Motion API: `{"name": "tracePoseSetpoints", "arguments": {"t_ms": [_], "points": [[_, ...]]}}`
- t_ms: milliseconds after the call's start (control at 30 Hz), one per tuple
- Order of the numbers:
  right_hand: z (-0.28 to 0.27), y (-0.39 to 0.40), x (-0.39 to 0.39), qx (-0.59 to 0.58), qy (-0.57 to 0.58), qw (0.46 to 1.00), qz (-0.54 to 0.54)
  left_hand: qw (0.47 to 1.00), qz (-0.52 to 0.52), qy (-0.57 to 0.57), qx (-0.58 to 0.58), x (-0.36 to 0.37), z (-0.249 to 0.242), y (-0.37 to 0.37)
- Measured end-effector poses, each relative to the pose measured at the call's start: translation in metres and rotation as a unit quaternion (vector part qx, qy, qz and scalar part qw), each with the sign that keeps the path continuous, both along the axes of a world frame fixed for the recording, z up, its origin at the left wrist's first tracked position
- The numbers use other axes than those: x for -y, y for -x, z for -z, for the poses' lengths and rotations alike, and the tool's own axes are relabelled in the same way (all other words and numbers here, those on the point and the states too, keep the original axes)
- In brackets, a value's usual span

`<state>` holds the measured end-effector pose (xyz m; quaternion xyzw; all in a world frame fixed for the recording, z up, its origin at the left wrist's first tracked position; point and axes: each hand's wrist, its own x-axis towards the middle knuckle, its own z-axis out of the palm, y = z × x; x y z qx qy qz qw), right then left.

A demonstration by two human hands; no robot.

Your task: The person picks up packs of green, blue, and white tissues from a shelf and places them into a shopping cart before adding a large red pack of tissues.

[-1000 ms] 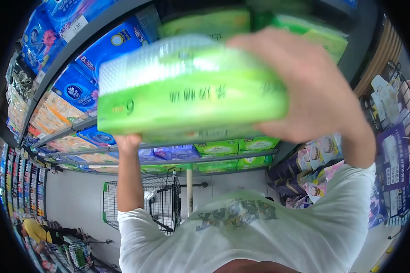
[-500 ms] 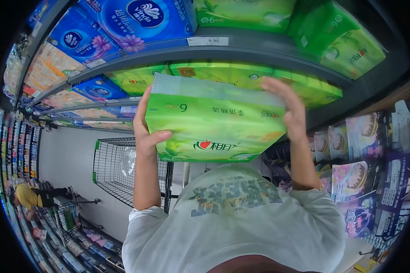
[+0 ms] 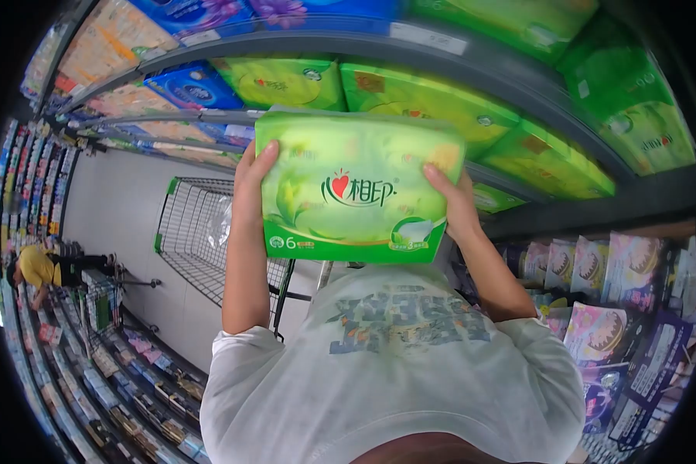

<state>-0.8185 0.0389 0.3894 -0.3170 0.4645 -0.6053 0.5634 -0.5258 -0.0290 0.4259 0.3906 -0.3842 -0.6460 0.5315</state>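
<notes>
A green pack of tissues [image 3: 356, 189] with a red heart logo and a "6" in its lower left corner is held up before my chest, its broad printed face toward me. My left hand [image 3: 249, 174] grips its left edge, thumb on the front. On the opposite edge, my right hand [image 3: 455, 201] has its thumb pressed on the front face. The fingers of both hands are hidden behind the pack. Beyond it, similar green tissue packs [image 3: 425, 97] line the shelf.
A wire shopping cart [image 3: 201, 224] stands at the left, behind my left forearm. Shelf edges [image 3: 301, 35] curve across the top, with blue packs [image 3: 193, 85] on them. Pink and purple packages [image 3: 595, 332] hang at the right. A person in yellow [image 3: 39, 267] bends beside another cart [image 3: 100, 301].
The tissue pack has been tilted so its broad front now faces me instead of its side. My right hand has come from the top right corner down onto its right edge.
</notes>
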Motion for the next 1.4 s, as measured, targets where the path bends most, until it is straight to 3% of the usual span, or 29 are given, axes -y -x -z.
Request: {"name": "tracePoseSetpoints", "arguments": {"t_ms": [167, 233, 400, 467, 533, 567, 733, 800, 867, 967, 1033, 1100, 1133, 1167, 1233, 1333, 1400], "points": [[-0.018, -0.050, 0.041, 0.000, 0.012, 0.998, -0.062, 0.998, -0.051, 0.020, 0.027, 0.002, 0.018, -0.074], [-0.015, -0.078, 0.065, -0.049, 0.080, 0.992, -0.087, 0.992, -0.018, 0.037, 0.117, -0.001, 0.022, -0.116], [0.014, -0.155, 0.113, -0.140, 0.150, 0.958, -0.201, 0.980, -0.021, -0.001, 0.196, -0.033, 0.036, -0.215], [0.034, -0.193, 0.126, -0.095, 0.182, 0.938, -0.279, 0.968, -0.080, -0.001, 0.239, -0.051, 0.055, -0.244], [0.067, -0.229, 0.141, -0.175, 0.210, 0.917, -0.290, 0.963, -0.121, 0.022, 0.238, -0.065, 0.081, -0.267], [0.075, -0.246, 0.146, -0.182, 0.224, 0.906, -0.310, 0.965, -0.116, 0.024, 0.233, -0.072, 0.090, -0.268], [0.141, -0.309, 0.159, -0.267, 0.221, 0.875, -0.337, 0.909, -0.276, -0.010, 0.314, -0.103, 0.152, -0.270], [0.160, -0.326, 0.165, -0.287, 0.050, 0.849, -0.441, 0.894, -0.293, -0.016, 0.339, -0.112, 0.198, -0.270], [0.212, -0.341, 0.164, -0.271, 0.025, 0.852, -0.446, 0.879, -0.308, -0.025, 0.364, -0.125, 0.239, -0.274], [0.263, -0.347, 0.157, -0.259, -0.017, 0.852, -0.455, 0.875, -0.251, -0.045, 0.412, -0.141, 0.274, -0.277], [0.259, -0.344, 0.155, -0.260, -0.037, 0.849, -0.459, 0.885, -0.213, -0.018, 0.415, -0.138, 0.285, -0.275], [0.281, -0.343, 0.150, -0.241, -0.062, 0.849, -0.466, 0.887, -0.243, -0.012, 0.392, -0.146, 0.311, -0.272], [0.293, -0.340, 0.149, -0.245, -0.063, 0.849, -0.464, 0.853, -0.219, -0.016, 0.474, -0.147, 0.319, -0.271], [0.299, -0.338, 0.148, -0.288, -0.077, 0.832, -0.468, 0.810, -0.191, -0.019, 0.553, -0.147, 0.325, -0.271], [0.310, -0.333, 0.145, -0.330, -0.092, 0.817, -0.465, 0.808, -0.175, -0.002, 0.563, -0.146, 0.337, -0.266], [0.283, -0.325, 0.131, -0.471, -0.090, 0.744, -0.464, 0.791, -0.187, 0.029, 0.582, -0.149, 0.354, -0.256], [0.284, -0.321, 0.129, -0.478, -0.060, 0.726, -0.491, 0.787, -0.189, 0.003, 0.587, -0.157, 0.372, -0.253]]}}
